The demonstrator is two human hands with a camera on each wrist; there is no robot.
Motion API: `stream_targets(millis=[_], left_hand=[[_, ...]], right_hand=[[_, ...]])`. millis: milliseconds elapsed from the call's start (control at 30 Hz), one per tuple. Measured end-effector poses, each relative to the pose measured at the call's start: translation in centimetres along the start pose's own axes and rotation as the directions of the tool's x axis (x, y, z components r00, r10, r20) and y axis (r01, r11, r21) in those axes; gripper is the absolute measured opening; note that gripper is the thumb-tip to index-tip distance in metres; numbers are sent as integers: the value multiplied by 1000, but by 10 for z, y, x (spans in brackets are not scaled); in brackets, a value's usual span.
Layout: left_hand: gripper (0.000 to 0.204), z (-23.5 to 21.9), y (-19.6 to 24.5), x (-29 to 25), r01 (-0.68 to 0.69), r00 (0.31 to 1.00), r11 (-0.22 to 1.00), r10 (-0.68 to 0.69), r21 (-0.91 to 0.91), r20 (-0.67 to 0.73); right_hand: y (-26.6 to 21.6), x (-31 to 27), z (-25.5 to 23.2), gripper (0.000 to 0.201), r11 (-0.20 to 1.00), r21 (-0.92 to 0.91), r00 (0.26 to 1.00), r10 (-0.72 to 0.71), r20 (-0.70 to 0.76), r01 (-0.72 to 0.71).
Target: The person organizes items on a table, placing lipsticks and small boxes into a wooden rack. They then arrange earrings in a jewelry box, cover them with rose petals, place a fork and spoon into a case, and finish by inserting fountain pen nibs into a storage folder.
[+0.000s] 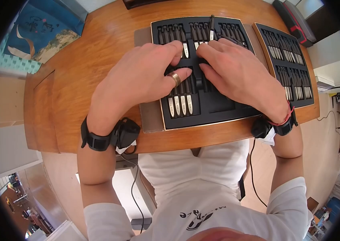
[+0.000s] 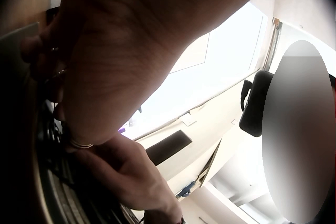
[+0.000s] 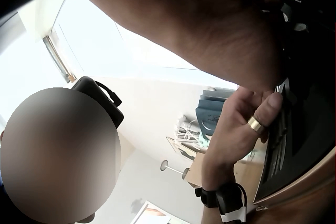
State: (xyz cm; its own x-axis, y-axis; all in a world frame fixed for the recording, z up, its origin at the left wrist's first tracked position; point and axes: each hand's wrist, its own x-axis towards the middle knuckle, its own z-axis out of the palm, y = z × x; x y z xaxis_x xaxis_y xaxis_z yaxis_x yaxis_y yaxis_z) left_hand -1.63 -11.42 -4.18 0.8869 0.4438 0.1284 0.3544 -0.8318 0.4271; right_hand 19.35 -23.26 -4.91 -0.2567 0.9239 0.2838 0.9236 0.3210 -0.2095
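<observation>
A black tray (image 1: 214, 106) with gold edges lies on the table, holding rows of slim dark pen-like pieces with pale lettered tips. My left hand (image 1: 142, 74), a gold ring on it, reaches over the tray's left side, with the thumb and forefinger apart beside the pieces. Its other fingertips are hidden. My right hand (image 1: 238, 66) bends over the middle of the tray, fingertips down among the upper pieces. What is under those fingertips is hidden. One pen-like piece (image 1: 212, 26) juts above its row near the right hand. Below the left hand lie several lower-row pieces (image 1: 181, 105).
A second black tray (image 1: 276, 62) full of similar pieces lies to the right. Behind it is a dark case (image 1: 292, 22) with red trim. A blue paper bag (image 1: 45, 30) stands at the table's far left. A brown mat (image 1: 150, 116) shows under the near tray.
</observation>
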Motion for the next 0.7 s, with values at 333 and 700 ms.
stream_targets(millis=[333, 700], left_hand=[[36, -1, 2, 0, 31, 999, 999, -31, 10, 24], [38, 1, -3, -1, -12, 1000, 1000, 12, 13, 1]], right_hand=[[0, 0, 2, 11, 1000, 4, 1000, -20, -13, 20], [6, -2, -1, 16, 991, 119, 998, 66, -14, -63]])
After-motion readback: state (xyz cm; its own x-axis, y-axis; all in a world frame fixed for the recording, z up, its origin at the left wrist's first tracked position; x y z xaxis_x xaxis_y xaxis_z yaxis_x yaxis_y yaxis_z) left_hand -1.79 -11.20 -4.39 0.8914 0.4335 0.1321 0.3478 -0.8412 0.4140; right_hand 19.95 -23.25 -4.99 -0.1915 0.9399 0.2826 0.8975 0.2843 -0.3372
